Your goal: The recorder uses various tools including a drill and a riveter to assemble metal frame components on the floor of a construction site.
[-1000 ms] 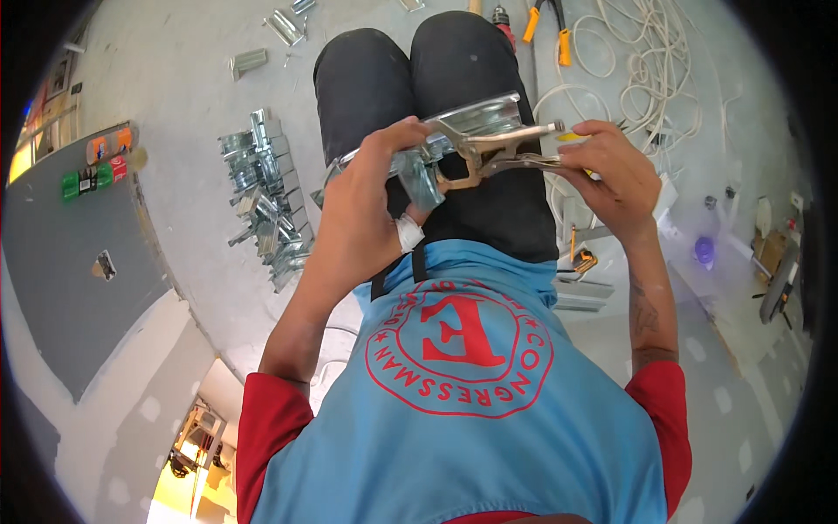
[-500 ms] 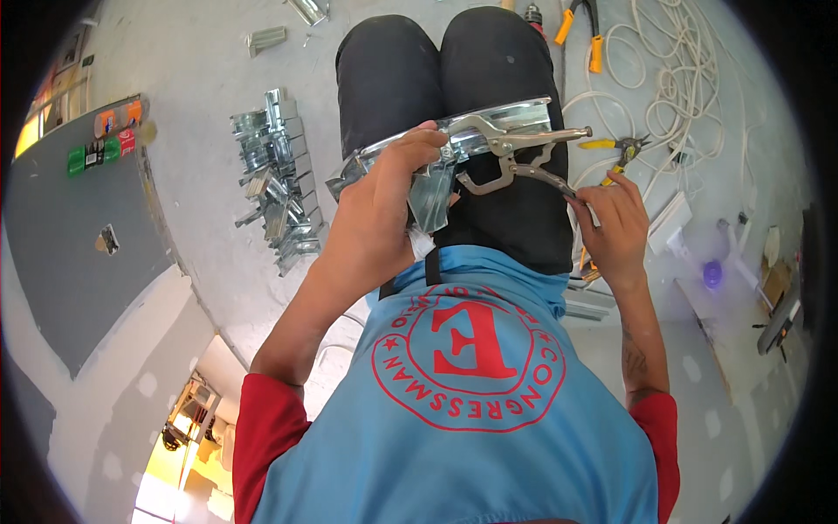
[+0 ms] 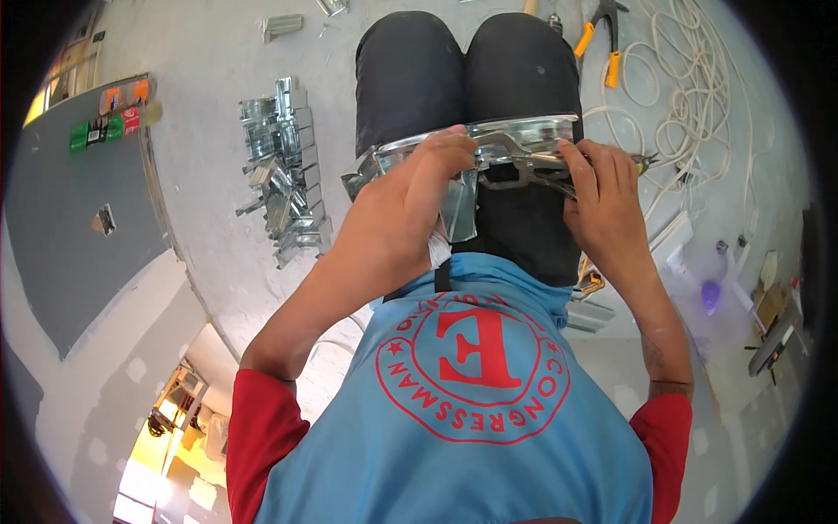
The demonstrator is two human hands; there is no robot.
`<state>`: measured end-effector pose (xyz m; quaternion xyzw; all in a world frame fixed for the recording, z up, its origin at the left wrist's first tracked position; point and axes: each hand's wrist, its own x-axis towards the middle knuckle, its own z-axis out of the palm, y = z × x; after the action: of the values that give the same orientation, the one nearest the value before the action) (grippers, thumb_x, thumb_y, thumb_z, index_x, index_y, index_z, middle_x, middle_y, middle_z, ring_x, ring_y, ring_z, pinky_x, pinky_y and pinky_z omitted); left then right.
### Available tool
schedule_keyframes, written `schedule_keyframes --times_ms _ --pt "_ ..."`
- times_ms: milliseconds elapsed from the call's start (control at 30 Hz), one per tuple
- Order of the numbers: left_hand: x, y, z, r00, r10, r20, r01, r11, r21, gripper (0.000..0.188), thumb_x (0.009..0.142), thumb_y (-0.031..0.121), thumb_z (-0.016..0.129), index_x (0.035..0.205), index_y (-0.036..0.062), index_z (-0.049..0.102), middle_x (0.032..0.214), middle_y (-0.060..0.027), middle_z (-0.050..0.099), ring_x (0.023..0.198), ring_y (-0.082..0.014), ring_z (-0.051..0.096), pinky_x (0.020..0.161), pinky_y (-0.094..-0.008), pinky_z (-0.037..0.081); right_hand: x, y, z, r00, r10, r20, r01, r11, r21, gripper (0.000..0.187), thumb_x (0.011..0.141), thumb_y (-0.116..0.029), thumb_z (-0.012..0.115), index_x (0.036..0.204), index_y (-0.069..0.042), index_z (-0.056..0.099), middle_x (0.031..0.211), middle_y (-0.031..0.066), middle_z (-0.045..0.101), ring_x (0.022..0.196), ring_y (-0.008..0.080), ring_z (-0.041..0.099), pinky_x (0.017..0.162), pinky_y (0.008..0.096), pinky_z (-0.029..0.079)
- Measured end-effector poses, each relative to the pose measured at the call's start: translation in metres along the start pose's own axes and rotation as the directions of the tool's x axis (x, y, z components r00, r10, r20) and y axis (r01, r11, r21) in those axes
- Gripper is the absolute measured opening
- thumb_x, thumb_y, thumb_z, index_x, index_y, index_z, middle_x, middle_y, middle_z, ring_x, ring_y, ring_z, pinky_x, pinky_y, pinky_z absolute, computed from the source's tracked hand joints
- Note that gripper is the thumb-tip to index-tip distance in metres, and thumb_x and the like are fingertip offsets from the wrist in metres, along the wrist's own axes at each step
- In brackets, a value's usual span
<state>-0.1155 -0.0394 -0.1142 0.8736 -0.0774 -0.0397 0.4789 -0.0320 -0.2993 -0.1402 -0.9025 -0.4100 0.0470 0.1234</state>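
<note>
A shiny metal channel (image 3: pixel 537 131) lies crosswise over my thighs. My left hand (image 3: pixel 397 214) is closed around its left part, fingers over the top. A shorter metal piece (image 3: pixel 460 210) hangs down beside those fingers, angled toward my waist. C-shaped locking pliers (image 3: pixel 511 182) sit at the joint of the two pieces, handles pointing right. My right hand (image 3: pixel 608 196) is wrapped round the handles, with fingers over the upper one and the thumb side at the lower one. The left hand partly covers the joint, and whether the jaws clamp it cannot be seen.
A pile of cut metal pieces (image 3: pixel 284 175) lies on the floor to the left. Orange-handled cutters (image 3: pixel 602 44) and coiled pale cable (image 3: pixel 690 96) are at the far right. Yellow-handled pliers (image 3: pixel 644 164) show partly behind my right hand. A grey board (image 3: pixel 78 236) is at the left.
My right hand has moved up from the lower handle and now wraps both handles, which are closer together. The left hand keeps its hold. The whole view has shifted slightly.
</note>
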Motion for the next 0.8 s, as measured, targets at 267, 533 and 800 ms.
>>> schedule_keyframes --times_ms 267,533,800 --pt "0.008 -0.005 -0.004 0.997 0.012 -0.082 -0.01 0.999 0.031 0.054 0.074 0.007 0.079 0.119 0.0048 0.05 0.129 -0.0175 0.062 0.116 -0.0369 0.062 0.092 -0.0397 0.053 0.002 -0.018 -0.007 0.99 0.051 0.132 -0.018 0.971 -0.238 0.062 0.069 -0.002 0.066 0.129 -0.006 0.051 0.115 0.0132 0.052 0.105 0.0302 0.052 0.099 0.0475 0.036" --pt "0.015 -0.006 -0.017 0.99 -0.124 0.069 0.125 0.992 -0.012 0.063 0.072 -0.005 0.072 0.128 0.012 0.047 0.121 -0.0144 0.064 0.105 -0.0404 0.063 0.083 -0.0434 0.053 0.025 -0.014 -0.014 0.983 -0.159 0.093 0.184 0.873 -0.451 0.046 0.078 -0.01 0.062 0.123 -0.007 0.054 0.107 0.0101 0.055 0.1 0.0263 0.053 0.098 0.0464 0.038" --pt "0.014 -0.017 -0.011 0.99 -0.097 0.102 0.099 0.995 -0.011 0.068 0.07 -0.008 0.069 0.131 0.0108 0.044 0.123 -0.0158 0.062 0.103 -0.0424 0.061 0.084 -0.0433 0.052 0.015 -0.003 0.002 0.984 -0.12 0.129 0.158 0.924 -0.349 0.045 0.074 -0.011 0.067 0.118 -0.007 0.055 0.097 0.0074 0.055 0.09 0.025 0.055 0.083 0.0407 0.041"
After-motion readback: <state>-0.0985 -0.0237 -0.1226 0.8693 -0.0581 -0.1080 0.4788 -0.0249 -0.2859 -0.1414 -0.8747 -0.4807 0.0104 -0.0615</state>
